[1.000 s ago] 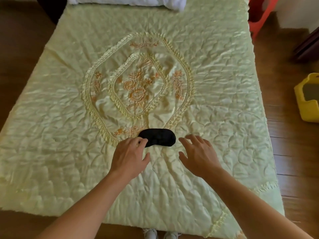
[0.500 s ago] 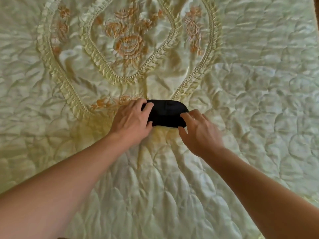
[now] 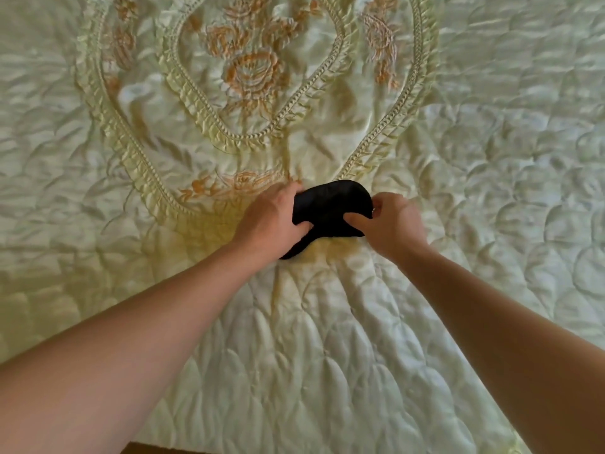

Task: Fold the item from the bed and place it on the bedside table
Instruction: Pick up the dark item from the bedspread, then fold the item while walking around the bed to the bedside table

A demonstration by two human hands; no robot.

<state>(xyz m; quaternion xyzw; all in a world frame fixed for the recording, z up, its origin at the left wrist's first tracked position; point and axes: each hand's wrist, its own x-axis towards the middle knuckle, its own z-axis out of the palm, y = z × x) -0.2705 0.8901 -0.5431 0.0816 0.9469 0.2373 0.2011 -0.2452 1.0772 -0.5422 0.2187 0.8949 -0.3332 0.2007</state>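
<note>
A small black eye mask lies on the pale green quilted bedspread, just below its embroidered ruffled medallion. My left hand grips the mask's left end, fingers over its top edge and thumb under. My right hand pinches the right end between thumb and fingers. The mask's middle bulges up slightly, and a dark strip of it trails down below my left hand. The bedside table is out of view.
The bedspread fills nearly the whole view, with orange flower embroidery inside the ruffled border. A sliver of dark floor shows at the bottom edge past the bed's near side.
The view has closed in on the bed. Both hands went from hovering open beside the mask to gripping its two ends, and the mask now bulges and is partly lifted.
</note>
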